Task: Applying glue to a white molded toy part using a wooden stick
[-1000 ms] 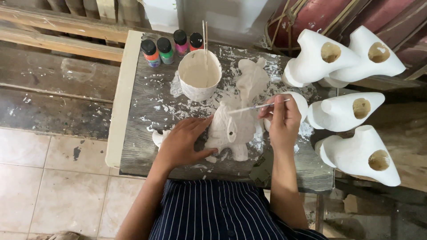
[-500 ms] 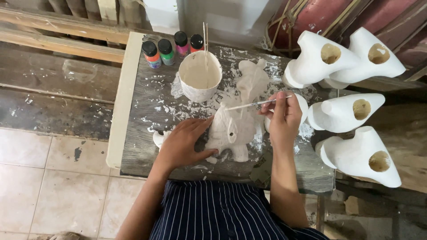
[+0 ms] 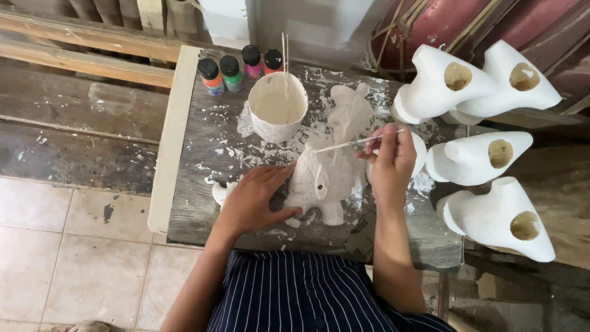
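Steadying the white figure (image 3: 322,178) mid-bench, the left hand (image 3: 252,200) lies flat and open; the right hand (image 3: 390,161) pinches a brush (image 3: 356,143). At 11 o'clock, the cup (image 3: 278,107) could tip if elbowed.

Bare forearms, navy garment with white pinstripes

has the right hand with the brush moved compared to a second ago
Barely. The right hand holds the brush in nearly the same spot, just right of the white cup, over the white figurine.
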